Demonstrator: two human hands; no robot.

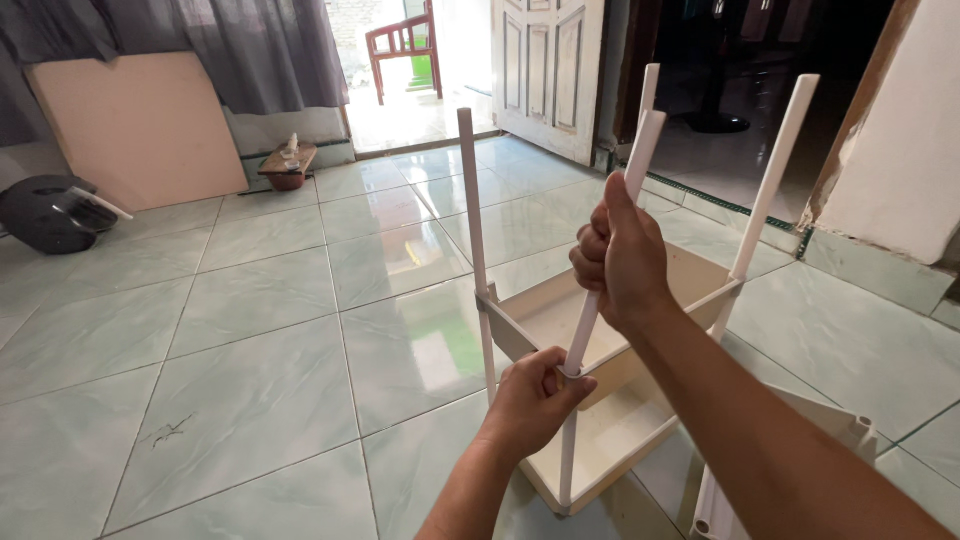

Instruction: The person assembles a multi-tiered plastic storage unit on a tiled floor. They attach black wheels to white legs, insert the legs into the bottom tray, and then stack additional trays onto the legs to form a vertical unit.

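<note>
A white plastic rack (600, 430) with two shelf trays stands on the tiled floor, with thin white poles rising from its corners. My right hand (622, 255) grips the near pole (640, 160) partway up. My left hand (535, 398) is closed around the same pole lower down, at the corner of the upper tray (545, 315). Two other poles, one at the left (472, 200) and one at the far right (775, 175), stand free.
Loose white rack parts (850, 425) lie on the floor at the right. A pinkish board (140, 125) leans on the curtained wall, with a dark helmet (45, 212) beside it. A small brown pot (288, 165) sits near the open doorway (420, 95).
</note>
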